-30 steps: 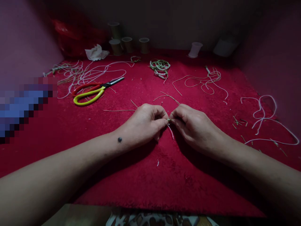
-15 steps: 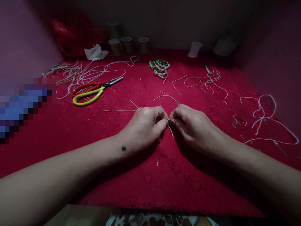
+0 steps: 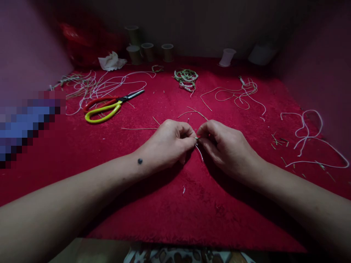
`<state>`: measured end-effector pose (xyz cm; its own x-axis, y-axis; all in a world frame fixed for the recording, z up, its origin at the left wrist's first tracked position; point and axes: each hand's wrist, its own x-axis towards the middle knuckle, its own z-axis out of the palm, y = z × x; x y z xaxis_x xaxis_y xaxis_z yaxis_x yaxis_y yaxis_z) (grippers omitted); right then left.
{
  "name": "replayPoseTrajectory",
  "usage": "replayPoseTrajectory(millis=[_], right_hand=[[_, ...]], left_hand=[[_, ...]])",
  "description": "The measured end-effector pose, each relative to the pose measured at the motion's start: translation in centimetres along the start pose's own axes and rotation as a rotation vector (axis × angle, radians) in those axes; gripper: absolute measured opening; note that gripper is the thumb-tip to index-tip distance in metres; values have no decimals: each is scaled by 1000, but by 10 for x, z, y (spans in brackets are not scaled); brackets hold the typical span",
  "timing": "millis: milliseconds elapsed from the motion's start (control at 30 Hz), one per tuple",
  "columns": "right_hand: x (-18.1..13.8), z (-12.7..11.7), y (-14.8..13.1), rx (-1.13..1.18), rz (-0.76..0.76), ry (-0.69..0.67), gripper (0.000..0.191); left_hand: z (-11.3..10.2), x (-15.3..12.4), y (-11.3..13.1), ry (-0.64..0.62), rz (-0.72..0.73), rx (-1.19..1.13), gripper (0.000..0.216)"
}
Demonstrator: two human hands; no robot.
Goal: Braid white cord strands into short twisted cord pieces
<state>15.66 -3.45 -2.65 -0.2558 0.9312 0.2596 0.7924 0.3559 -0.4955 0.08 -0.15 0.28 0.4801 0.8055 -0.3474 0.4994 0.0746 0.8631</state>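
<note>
My left hand (image 3: 175, 142) and my right hand (image 3: 223, 144) meet at the middle of the red cloth, thumbs and forefingers pinched around a small green-and-white knotted cord (image 3: 196, 138). Most of the knot is hidden by the fingertips. A short white cord end (image 3: 199, 152) hangs out below the pinch. Thin tan cord ends (image 3: 138, 128) stick out to the left behind my left hand, and another tan strand (image 3: 196, 110) curves out beyond my right hand. Scissors (image 3: 105, 109) with one red and one yellow handle lie to the left, beyond my left hand.
Loose white and tan cords (image 3: 94, 87) spread at the back left. A braided green-and-white bundle (image 3: 185, 78) lies at the back middle, near thread spools (image 3: 167, 53). Tan cords (image 3: 248, 93), a white cord (image 3: 307, 137) and green clippings (image 3: 279, 140) lie to the right.
My left wrist has risen slightly and the left hand has turned a little, while both hands keep pinching the knotted cord. The other things lie as before.
</note>
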Motion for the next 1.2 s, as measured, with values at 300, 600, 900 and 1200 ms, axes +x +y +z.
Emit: replayPoseTrajectory(millis=[300, 600, 900, 1200], right_hand=[[-4, -5, -6, -66, -81, 82, 9], [-6, -1, -8, -111, -42, 93, 11], [-1, 1, -9, -38, 55, 70, 9], [1, 0, -8, 21, 85, 37, 10]], left_hand=[[1, 2, -3, 27, 59, 40, 15], [0, 2, -5, 33, 86, 49, 15], [1, 3, -8, 50, 103, 78, 13], [2, 3, -9, 53, 117, 73, 12]])
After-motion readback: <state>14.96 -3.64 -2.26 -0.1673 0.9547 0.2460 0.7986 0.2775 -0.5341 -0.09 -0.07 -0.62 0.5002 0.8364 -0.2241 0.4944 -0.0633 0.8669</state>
